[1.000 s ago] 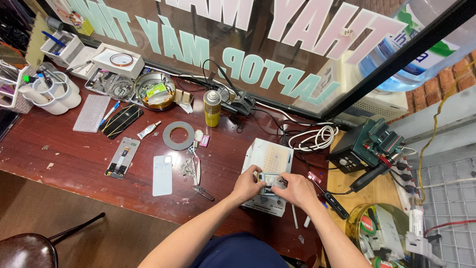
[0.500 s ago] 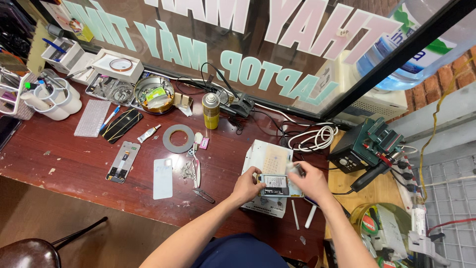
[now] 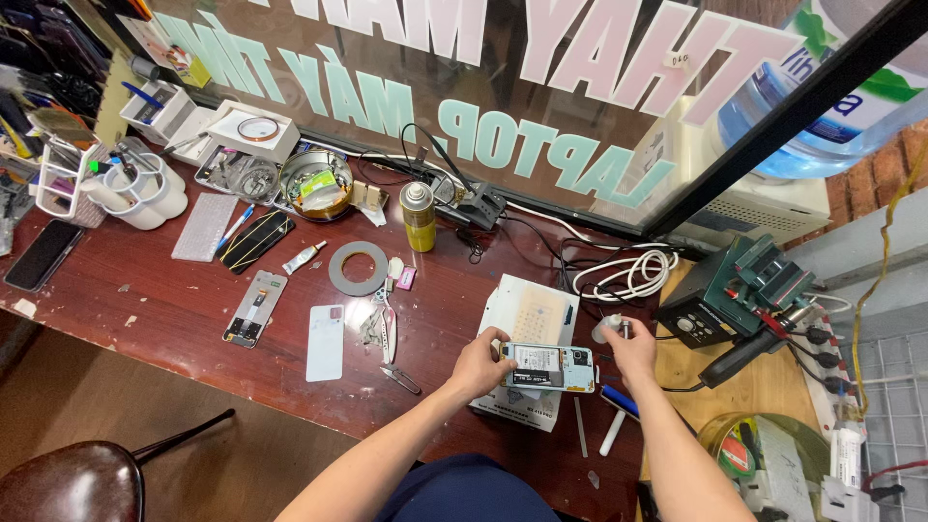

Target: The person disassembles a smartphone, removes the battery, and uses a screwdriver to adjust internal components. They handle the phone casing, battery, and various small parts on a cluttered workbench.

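Head view: opened phone [image 3: 548, 367] lies lengthwise left-right, left hand [image 3: 477, 364] gripping.

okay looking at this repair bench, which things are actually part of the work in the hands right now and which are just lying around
In use:
left hand steadying the opened phone
right hand holding a small white bottle
white pad under the phone

Lying about:
tape roll
yellow spray can
white back cover
coiled white cable
tweezers

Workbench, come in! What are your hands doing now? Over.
Left hand steadies the opened phone on the white pad. Right hand lifted beside it, pinching a small white bottle. Tweezers and loose parts lie left, apart from the phone.
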